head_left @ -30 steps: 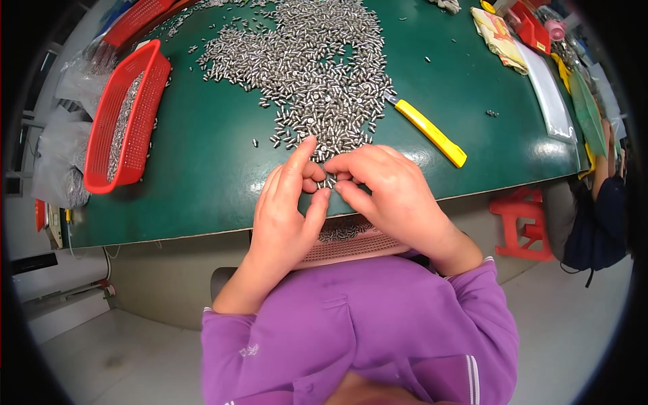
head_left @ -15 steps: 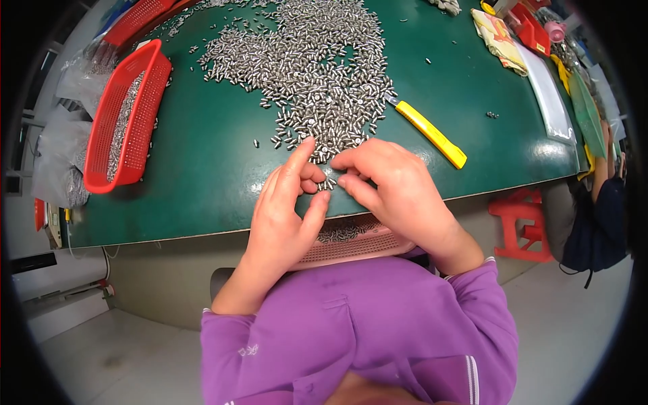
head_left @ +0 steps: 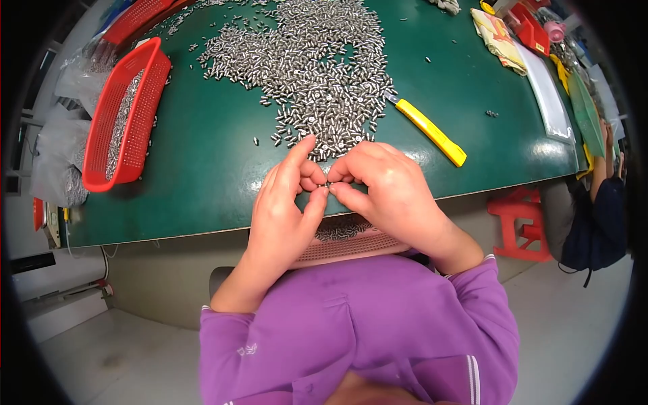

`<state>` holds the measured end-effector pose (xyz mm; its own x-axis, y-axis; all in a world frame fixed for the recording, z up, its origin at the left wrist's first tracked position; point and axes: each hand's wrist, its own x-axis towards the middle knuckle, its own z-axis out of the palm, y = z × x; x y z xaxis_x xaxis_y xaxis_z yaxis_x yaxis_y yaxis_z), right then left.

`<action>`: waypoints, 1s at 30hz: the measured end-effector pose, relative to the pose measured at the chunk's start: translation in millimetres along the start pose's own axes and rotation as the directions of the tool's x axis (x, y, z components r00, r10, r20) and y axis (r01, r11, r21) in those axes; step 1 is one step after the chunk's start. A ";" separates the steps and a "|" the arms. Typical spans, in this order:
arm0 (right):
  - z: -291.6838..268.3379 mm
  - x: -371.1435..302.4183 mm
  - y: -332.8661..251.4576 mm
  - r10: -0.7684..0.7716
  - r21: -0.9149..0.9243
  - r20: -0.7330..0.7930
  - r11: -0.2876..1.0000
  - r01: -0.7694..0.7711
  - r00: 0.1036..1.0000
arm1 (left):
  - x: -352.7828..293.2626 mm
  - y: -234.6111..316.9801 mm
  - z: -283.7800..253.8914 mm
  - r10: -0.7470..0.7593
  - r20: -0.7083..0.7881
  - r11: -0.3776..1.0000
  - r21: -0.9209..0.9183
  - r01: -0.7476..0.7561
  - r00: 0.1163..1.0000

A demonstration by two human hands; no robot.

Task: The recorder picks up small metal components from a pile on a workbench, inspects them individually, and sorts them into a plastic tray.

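Just over the near edge of the green table (head_left: 223,189), both my hands meet fingertip to fingertip. My left hand (head_left: 278,202) pinches small silvery metal parts (head_left: 327,185) between thumb and fingers, its index finger raised toward the pile. My right hand (head_left: 395,185) has its thumb and index finger closed on the same few parts, which the fingertips mostly cover. Right beyond my fingers spreads a large pile of the same short metal parts (head_left: 324,74). Below my hands, at my lap, is a pink perforated basket (head_left: 344,250) with more metal parts in it.
A yellow utility knife (head_left: 430,133) lies right of the pile, its blade touching the parts. A long red basket (head_left: 145,115) holding metal parts stands at the left, beside clear plastic bags (head_left: 57,158). A cloth (head_left: 501,40) lies far right; a red stool (head_left: 520,223) is below.
My right hand has moved slightly left, and its fingertips have closed on the small metal parts at my left fingers. My left hand has barely moved.
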<state>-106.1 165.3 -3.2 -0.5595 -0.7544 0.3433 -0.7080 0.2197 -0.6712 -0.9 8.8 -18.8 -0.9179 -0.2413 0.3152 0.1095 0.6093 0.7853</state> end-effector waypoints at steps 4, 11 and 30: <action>-1.5 -0.2 -3.0 -0.020 -0.019 0.001 1.000 0.020 1.000 | 0.4 -1.7 0.2 0.013 0.004 1.000 -0.023 -0.013 1.000; -4.7 0.5 -0.1 -0.039 0.002 0.052 0.999 0.039 0.998 | 0.7 -1.3 -1.3 0.012 0.024 1.000 -0.020 -0.012 1.000; -14.6 12.7 -15.7 -0.132 -0.231 0.194 0.957 0.176 0.972 | 2.6 1.8 -4.4 -0.030 0.038 0.999 -0.025 0.031 0.999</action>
<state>-108.3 161.3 21.3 -0.3667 -0.8823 0.2949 -0.8755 0.2200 -0.4303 -1.4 6.0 -14.2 -0.9346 -0.2304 0.2710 0.0907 0.5823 0.8079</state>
